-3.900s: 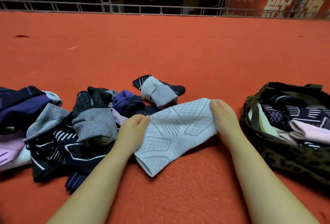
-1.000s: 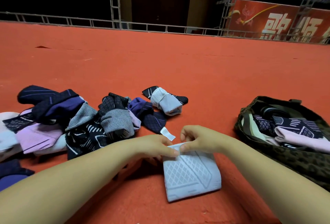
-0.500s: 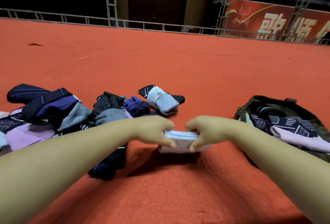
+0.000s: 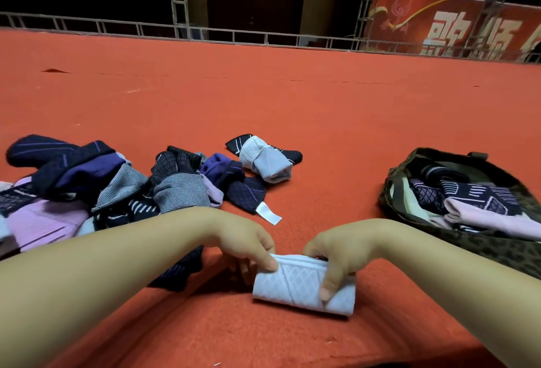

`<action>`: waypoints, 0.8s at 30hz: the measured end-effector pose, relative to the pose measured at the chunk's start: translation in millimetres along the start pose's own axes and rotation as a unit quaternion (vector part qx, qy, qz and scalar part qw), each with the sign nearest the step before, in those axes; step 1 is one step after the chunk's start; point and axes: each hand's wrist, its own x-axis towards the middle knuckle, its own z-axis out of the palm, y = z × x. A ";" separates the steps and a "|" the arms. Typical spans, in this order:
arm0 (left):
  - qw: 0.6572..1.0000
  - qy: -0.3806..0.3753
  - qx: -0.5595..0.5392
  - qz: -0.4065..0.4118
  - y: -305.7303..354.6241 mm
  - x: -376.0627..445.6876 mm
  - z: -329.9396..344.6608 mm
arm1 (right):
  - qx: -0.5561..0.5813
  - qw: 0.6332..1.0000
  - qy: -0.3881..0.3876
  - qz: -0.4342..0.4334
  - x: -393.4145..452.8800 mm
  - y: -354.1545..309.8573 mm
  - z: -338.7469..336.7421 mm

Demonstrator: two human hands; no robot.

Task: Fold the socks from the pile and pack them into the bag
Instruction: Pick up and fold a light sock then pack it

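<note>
Two hands, the left hand (image 4: pixel 248 246) and the right hand (image 4: pixel 336 256), grip the pale sock (image 4: pixel 301 282), now folded small where it lay spread moments ago, low on the red floor (image 4: pixel 292 98); next, probably, the bag (image 4: pixel 439 238) beside it.

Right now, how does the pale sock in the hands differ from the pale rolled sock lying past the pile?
The held sock is a flat fold, pinched by left hand and right hand; the far sock is a loose roll, untouched, lying across a dark sock. Both are pale with a knit texture.
</note>
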 end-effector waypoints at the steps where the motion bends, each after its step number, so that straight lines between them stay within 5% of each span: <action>1: 1.000 0.007 0.000 -0.004 -0.7 1.8 0.0 | 0.010 1.000 0.003 0.011 0.9 4.5 -0.6; 6: 0.998 0.056 0.032 -0.017 -1.4 11.6 -2.0 | 0.079 0.994 0.024 0.066 8.1 28.5 -0.4; 13: 0.998 0.034 0.051 -0.029 -1.1 11.6 -2.1 | 0.099 0.993 -0.028 0.066 6.7 38.6 5.4; 17: 0.999 0.016 -0.027 0.005 -0.2 11.1 -3.1 | 0.096 0.994 -0.021 0.039 2.2 43.2 8.4; 24: 0.994 0.044 -0.085 0.057 18.7 22.1 -13.5 | 0.301 0.944 0.123 -0.051 -20.1 72.1 9.0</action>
